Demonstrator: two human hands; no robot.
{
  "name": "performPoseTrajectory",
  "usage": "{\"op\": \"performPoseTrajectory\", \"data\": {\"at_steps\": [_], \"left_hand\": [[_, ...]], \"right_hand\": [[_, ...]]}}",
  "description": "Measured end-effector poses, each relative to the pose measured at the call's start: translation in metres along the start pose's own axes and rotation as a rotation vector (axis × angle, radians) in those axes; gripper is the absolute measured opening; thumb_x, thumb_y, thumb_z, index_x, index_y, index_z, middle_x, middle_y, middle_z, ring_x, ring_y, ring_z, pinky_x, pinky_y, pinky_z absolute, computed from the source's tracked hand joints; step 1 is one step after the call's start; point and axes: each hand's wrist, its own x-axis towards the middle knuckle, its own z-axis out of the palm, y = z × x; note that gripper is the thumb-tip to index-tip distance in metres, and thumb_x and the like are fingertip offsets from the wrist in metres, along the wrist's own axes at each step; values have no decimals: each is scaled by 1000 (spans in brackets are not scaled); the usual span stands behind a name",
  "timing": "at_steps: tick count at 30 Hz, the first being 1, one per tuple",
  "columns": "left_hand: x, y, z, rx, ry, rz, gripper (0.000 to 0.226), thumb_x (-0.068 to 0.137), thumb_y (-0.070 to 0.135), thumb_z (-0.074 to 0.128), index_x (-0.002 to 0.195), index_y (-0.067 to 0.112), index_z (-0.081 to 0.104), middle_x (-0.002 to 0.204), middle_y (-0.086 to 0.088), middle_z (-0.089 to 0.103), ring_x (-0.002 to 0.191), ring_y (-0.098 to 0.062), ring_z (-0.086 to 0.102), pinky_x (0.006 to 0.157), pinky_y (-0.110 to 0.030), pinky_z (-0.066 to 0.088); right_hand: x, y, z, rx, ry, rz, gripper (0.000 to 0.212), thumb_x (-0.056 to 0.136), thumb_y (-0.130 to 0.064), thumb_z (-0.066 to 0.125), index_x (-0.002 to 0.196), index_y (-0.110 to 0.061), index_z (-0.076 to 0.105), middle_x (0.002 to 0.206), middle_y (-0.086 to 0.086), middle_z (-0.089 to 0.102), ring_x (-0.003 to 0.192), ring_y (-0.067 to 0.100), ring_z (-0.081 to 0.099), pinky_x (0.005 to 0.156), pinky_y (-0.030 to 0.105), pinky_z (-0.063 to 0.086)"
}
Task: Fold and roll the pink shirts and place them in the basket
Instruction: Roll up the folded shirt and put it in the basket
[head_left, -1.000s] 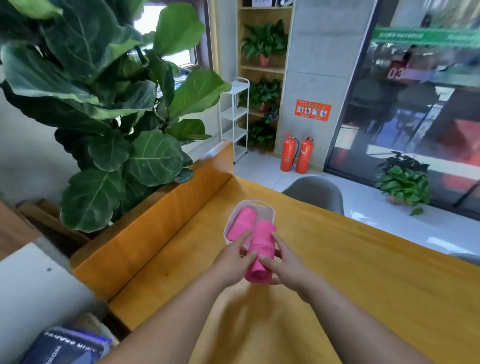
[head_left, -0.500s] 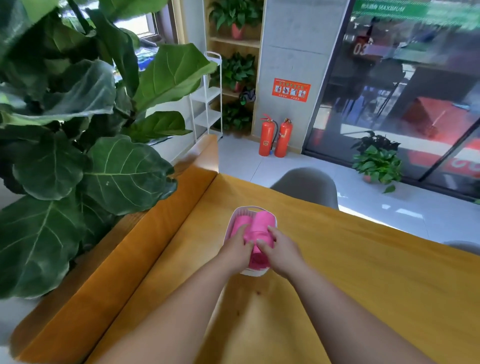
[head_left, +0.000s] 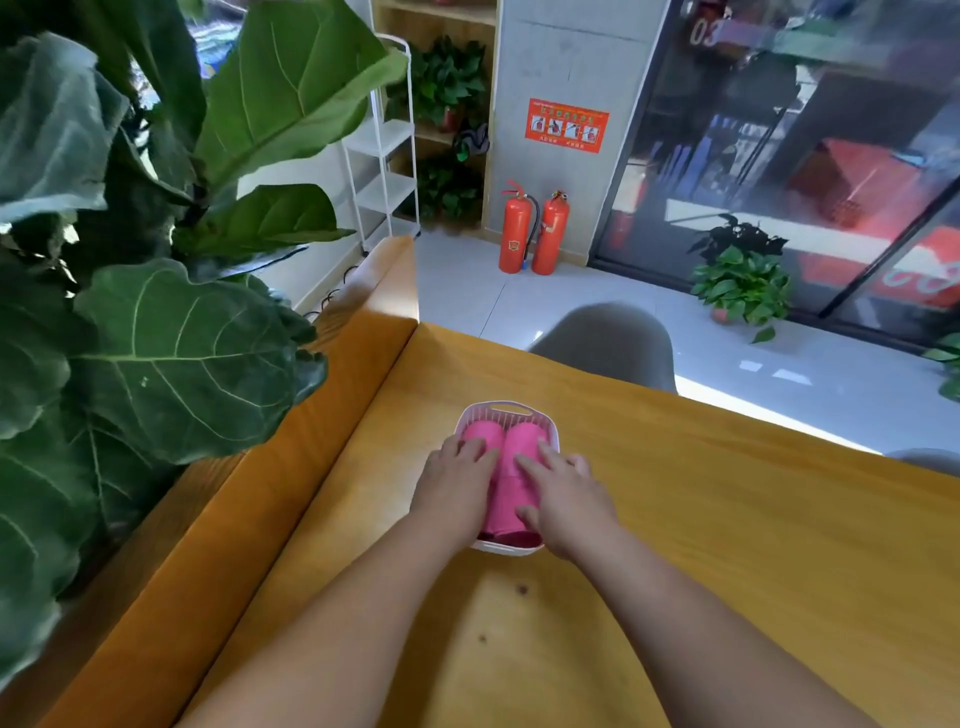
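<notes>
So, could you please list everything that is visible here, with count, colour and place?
rolled pink fabric shirts: two, pink, side by side in the basket
white plastic slotted basket: one, white, on the table
yellow wooden table: one, yellow-brown, centre
red fire extinguishers: two, red, on the floor by the grey wall
grey rounded chair: one, grey, beyond the table's far edge
large-leaved green plant: one, green, left
white metal shelf rack: one, white, behind the plant
left hand: one, rests on the left roll
right hand: one, rests on the right roll
</notes>
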Motion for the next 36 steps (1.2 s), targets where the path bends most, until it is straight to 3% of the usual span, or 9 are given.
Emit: {"op": "performPoseTrajectory", "data": {"at_steps": [3, 5, 11, 16, 23, 31, 36], "left_hand": [[5, -12, 1, 115, -25, 57, 68, 101, 44, 58, 162, 28, 33, 169, 1, 31, 159, -32, 15, 129, -50, 10], [9, -17, 3, 123, -53, 67, 77, 99, 52, 63, 164, 29, 29, 172, 3, 27, 161, -30, 8, 130, -52, 5], [12, -19, 13, 127, -80, 57, 83, 96, 55, 67, 165, 32, 27, 172, 7, 27, 162, -30, 1, 131, -50, 9], [15, -16, 7, 103, -116, 33, 86, 93, 52, 73, 164, 33, 28, 172, 9, 28, 163, -28, 1, 131, -52, 9], [1, -4, -4, 158, -131, 46, 75, 101, 38, 61, 165, 30, 24, 174, 5, 25, 163, -28, 0, 131, -53, 3], [-26, 19, -16, 30, -50, 44, 73, 104, 59, 46, 167, 32, 21, 174, 2, 22, 161, -35, 11, 130, -50, 16], [-36, 63, -23, -45, -47, 109, 73, 106, 61, 43, 168, 34, 16, 176, 4, 17, 162, -34, 8, 130, -52, 13]], "right_hand": [[12, -3, -3, -75, -85, 15, 84, 96, -57, 65, 164, -46, 18, 176, -9, 9, 155, 35, 20, 114, 54, 42], [15, -6, 2, -108, -98, 41, 86, 96, -56, 66, 165, -47, 15, 177, -9, 7, 153, 36, 24, 113, 53, 42], [18, -10, 18, -88, -108, 85, 85, 100, -51, 65, 165, -49, 10, 177, -8, 0, 142, 34, 43, 103, 47, 49], [19, -8, 17, -48, -141, 89, 86, 101, -48, 65, 166, -48, 9, 178, -8, -4, 139, 36, 49, 102, 48, 52], [-5, -11, 18, -56, -155, 70, 84, 102, -50, 59, 167, -44, 7, 178, -2, -5, 147, 34, 40, 107, 48, 47], [-56, 13, -2, 56, -6, 31, 73, 106, -54, 53, 167, -42, 14, 177, -7, -3, 152, 32, 32, 111, 48, 44], [-92, 48, -8, 74, 65, 60, 68, 106, -63, 43, 166, -42, 18, 177, -8, -2, 153, 32, 31, 115, 49, 43]]}}
